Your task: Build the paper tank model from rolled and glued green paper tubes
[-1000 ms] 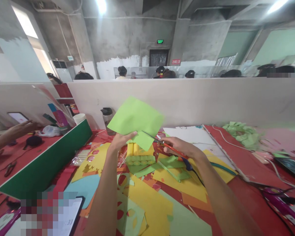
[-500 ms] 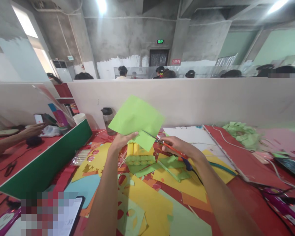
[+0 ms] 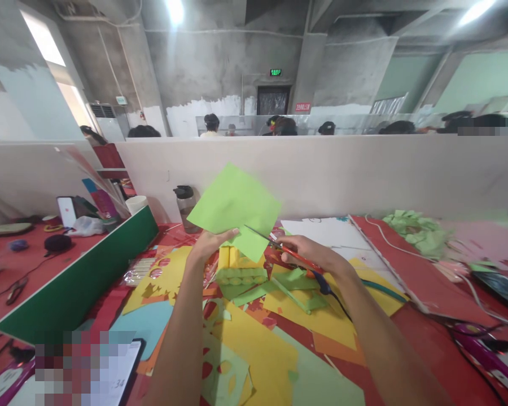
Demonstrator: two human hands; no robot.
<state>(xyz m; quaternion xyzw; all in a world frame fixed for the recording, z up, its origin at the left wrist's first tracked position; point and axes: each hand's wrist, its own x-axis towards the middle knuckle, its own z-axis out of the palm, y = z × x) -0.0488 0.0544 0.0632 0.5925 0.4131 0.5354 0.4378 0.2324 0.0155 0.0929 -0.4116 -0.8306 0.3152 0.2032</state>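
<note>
My left hand [image 3: 209,243] pinches the lower left edge of a light green sheet of paper [image 3: 236,197], thumb on top. My right hand [image 3: 302,251] is closed round the red handles of a pair of scissors [image 3: 266,237]. The blades lie across the lower part of the sheet, which hangs in the air above the table. Below it sits a yellow and green paper piece [image 3: 242,273] with rolled shapes along its front. Strips and scraps of green paper [image 3: 296,279] lie beside that piece, under my right wrist.
Yellow paper [image 3: 254,349] and cut-out scraps cover the red table. On the left stand a green board [image 3: 84,270], a dark-lidded bottle [image 3: 186,208] and a white cup [image 3: 136,204]. A phone [image 3: 127,369] lies front left. Crumpled green paper [image 3: 423,231] sits at right, a pale partition [image 3: 322,175] behind.
My hands, the sheet and the scissors are almost unmoved. At the far left, another person's arm has drawn back from the standing phone, leaving only fingers at the edge.
</note>
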